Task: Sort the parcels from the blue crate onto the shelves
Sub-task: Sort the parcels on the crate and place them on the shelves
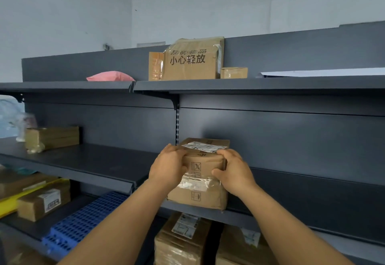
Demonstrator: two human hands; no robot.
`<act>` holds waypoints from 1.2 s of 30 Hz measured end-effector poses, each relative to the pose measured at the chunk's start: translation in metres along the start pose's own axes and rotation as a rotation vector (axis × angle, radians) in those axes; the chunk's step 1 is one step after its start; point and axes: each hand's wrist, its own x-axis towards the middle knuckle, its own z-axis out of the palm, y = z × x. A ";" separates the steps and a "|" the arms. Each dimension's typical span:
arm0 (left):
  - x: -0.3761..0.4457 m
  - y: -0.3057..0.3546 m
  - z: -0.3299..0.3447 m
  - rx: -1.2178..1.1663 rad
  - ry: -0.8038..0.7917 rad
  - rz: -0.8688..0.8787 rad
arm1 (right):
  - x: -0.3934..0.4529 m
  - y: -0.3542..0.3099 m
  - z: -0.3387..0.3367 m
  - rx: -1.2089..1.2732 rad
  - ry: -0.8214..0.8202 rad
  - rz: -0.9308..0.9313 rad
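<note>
Already the dark grey metal shelves (270,85) carry several parcels: a large taped brown carton with black printing (191,60) on the top level, a flat cardboard box (54,136) at the middle left, more cartons below. Sorting looks well underway, though the blue perforated plastic crate (83,221) hides its contents, so the remainder is unclear. On the middle shelf's front edge sits a labelled brown cardboard parcel (200,181), clasped by the left hand (168,169) and right hand (233,171).
</note>
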 end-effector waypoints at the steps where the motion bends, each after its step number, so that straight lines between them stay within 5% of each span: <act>1: 0.009 -0.003 0.002 0.026 -0.008 -0.006 | 0.009 0.001 0.005 -0.004 -0.004 -0.006; 16: 0.061 -0.024 0.019 0.238 -0.075 0.069 | 0.061 0.014 0.030 -0.155 -0.062 -0.051; 22: 0.034 -0.004 0.018 0.291 -0.102 0.240 | 0.015 0.016 0.014 -0.374 -0.058 -0.009; 36: -0.104 0.078 0.036 0.016 -0.251 0.619 | -0.179 0.016 -0.029 -0.616 0.048 0.353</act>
